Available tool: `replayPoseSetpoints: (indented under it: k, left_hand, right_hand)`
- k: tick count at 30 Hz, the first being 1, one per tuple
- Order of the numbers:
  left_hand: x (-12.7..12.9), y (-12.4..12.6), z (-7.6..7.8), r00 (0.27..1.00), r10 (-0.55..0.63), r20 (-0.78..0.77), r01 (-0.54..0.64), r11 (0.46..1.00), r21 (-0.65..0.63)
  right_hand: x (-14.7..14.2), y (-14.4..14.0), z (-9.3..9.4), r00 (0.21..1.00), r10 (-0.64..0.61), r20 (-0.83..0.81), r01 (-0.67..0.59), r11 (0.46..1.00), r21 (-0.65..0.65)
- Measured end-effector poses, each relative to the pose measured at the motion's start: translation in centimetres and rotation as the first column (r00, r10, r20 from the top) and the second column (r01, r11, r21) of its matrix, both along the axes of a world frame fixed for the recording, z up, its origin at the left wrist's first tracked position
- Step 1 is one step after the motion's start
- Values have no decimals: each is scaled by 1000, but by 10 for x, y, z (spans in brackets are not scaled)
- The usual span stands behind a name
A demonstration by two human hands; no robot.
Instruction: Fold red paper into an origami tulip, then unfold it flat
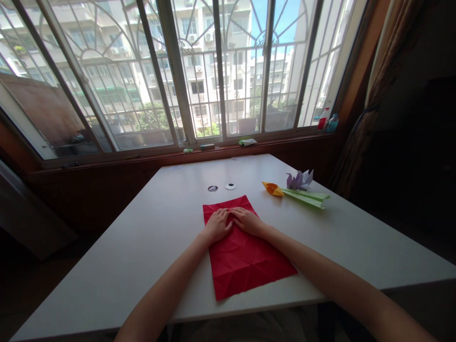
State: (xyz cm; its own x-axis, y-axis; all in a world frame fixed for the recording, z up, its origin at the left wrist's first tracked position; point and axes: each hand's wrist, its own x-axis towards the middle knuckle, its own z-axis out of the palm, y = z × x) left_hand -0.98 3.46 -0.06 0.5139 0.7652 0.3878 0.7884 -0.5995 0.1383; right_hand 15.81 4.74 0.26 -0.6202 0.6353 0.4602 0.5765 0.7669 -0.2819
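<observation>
My left hand (pixel 216 225) and right hand (pixel 247 221) lie flat, fingers together, pressing the far end of the red paper (pixel 245 259) at mid-bench (pixel 142 228). Judgement: press evenly outward from the centre for a sharp crease. Sheet's long axis runs from near bench edge toward window, slightly skewed leftward.

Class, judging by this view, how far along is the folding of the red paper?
Done: the red paper is creased all over in a grid. In hand: the left hand and right hand press its far part flat on the white table. Left: it still lies as a flat sheet, no shape formed.
</observation>
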Motion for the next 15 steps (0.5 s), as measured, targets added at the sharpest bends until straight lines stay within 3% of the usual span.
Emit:
replayPoseSetpoints:
  k: [5,15]
  left_hand:
    - [0,0,1,1000,-25,-5,25,1000,13]
    - [4,-3,8,998,37,-53,-37,999,-7]
  right_hand:
    - [0,3,-1,998,-16,64,16,1000,3]
    - [0,-2,3,980,-142,141,145,989,-11]
